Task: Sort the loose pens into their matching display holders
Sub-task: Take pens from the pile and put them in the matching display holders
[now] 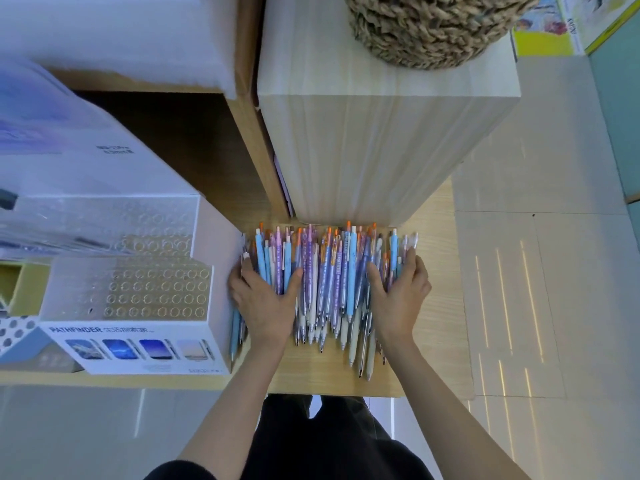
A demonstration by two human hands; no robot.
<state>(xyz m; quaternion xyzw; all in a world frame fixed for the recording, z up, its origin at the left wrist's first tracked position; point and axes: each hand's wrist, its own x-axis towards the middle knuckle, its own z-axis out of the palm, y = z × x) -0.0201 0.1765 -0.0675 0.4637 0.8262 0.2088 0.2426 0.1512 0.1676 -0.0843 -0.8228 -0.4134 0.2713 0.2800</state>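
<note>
Far left: two tiered display holders stand on the tabletop (311, 379).
- The rear holder (152, 226) has a clear top drilled with round holes. Its left part is too blurred to read.
- The front holder (138, 344) is a white box printed PATHFINDER, with its hole grid (156, 292) facing up. No pen stands in any hole that I can make out.

Just beside the front holder's right wall: left hand (265, 303).
- It lies flat on the left flank of the pens, fingers straight and spread, thumb angled toward the middle.
- It is pressing, not gripping.
- A few pens slip down between this hand and the box.

Centre: loose pens (329, 278), one dense pile in blue, lilac, white and orange.
- Long axes run nearly parallel, away from the person.
- Clicker ends butt against the pale wooden block (381, 150); tips point back toward the tabletop's near edge.

Right flank of the pile: right hand (398, 296), likewise flat, fingers extended, holding nothing.

Judgement:
- The two hands bracket the pile to square it up; sorting proper is hardly begun.
- The holders lie left of everything, so the left hand is nearer.
- A picked pen would have to be turned upright to enter a hole.

Far right, on top of the block: woven basket (433, 32).
</note>
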